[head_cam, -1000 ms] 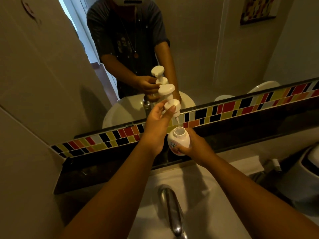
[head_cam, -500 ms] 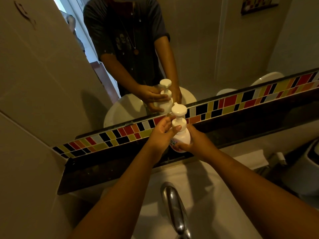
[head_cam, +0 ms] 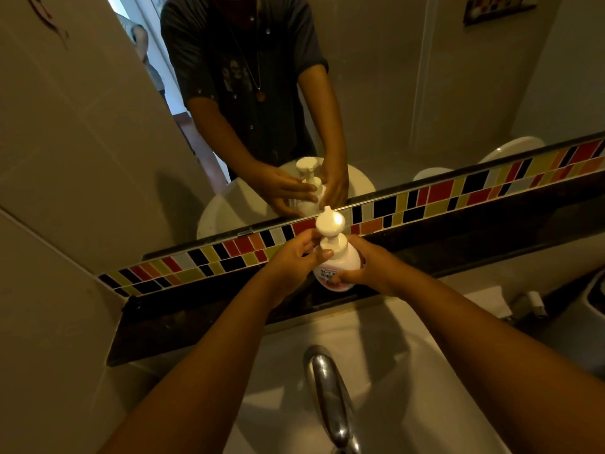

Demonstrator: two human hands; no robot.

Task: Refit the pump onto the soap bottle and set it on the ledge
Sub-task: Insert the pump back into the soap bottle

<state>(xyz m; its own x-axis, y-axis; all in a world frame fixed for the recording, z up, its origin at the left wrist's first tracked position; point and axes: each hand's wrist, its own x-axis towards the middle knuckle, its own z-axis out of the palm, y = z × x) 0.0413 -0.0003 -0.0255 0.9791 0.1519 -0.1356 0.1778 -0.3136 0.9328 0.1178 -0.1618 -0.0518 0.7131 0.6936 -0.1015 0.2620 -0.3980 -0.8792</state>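
Soap bottle (head_cam: 337,267) btwn both grips (upright), pump (head_cam: 330,224) on

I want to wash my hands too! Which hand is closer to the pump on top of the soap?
Left. The left hand has its fingers up at the pump collar, while the right hand wraps the soap bottle lower down.

The dark ledge (head_cam: 203,326) carries the white soap bottle (head_cam: 337,270) upright.
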